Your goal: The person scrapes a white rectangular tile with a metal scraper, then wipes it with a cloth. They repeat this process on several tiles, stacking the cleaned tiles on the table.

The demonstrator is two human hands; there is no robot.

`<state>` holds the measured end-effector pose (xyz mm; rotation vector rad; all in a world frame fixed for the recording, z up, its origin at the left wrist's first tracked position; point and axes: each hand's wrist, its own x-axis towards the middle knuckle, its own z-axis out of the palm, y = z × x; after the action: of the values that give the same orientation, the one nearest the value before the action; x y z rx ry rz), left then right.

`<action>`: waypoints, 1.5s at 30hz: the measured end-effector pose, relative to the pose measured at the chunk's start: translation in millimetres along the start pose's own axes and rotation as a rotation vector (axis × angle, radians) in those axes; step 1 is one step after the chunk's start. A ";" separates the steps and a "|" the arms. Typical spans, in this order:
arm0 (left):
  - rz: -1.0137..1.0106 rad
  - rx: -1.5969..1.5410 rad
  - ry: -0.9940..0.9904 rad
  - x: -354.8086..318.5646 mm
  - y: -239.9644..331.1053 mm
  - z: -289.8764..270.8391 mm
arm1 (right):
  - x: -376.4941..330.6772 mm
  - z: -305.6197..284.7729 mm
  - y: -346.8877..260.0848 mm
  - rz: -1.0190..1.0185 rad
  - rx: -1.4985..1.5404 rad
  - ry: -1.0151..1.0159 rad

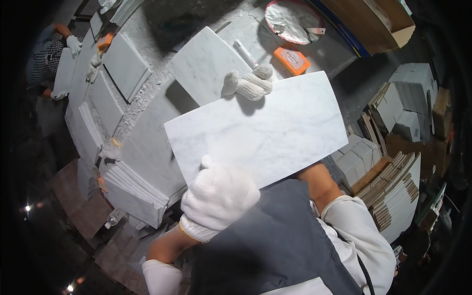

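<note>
A white marble tile (265, 125) with faint grey veins is held tilted in front of me. My right hand (250, 83), in a white knit glove, reaches beneath the tile and curls its fingers over the far edge. My left hand (220, 199), gloved as well, is closed over the tile's near left part. Whatever those left fingers hold, if anything, is hidden under the glove. Beyond the tile, an orange box-shaped block (292, 59) and a small white stick-like piece (245, 53) lie near another marble tile (209, 61).
A red-rimmed round container (294, 22) sits at the far side, beside a cardboard box (378, 24). Stacked tiles (135, 194) stand at left on a dusty table. Wrapped packs (356, 157) and cardboard-edged stacks (393, 196) are at right. Another person's gloved hand (73, 44) shows far left.
</note>
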<state>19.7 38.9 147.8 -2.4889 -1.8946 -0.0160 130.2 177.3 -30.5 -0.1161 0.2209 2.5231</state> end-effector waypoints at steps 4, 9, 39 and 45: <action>-0.025 -0.067 0.072 7.5 6.5 7.9 | -28.1 -1.0 -15.6 -0.090 -0.121 0.159; 0.131 0.265 0.065 -8.9 9.4 20.0 | -40.8 5.4 -22.6 -0.148 -0.187 0.237; -0.382 0.676 0.026 -95.6 41.4 81.4 | 13.5 55.8 24.6 0.096 -0.354 0.366; -0.774 0.661 0.393 -71.2 59.1 100.5 | 31.5 75.1 45.5 0.218 -0.389 0.402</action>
<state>57.7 -43.7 45.9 -1.1660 -2.0834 0.0896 75.8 172.0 45.1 -0.7952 -0.1109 2.7073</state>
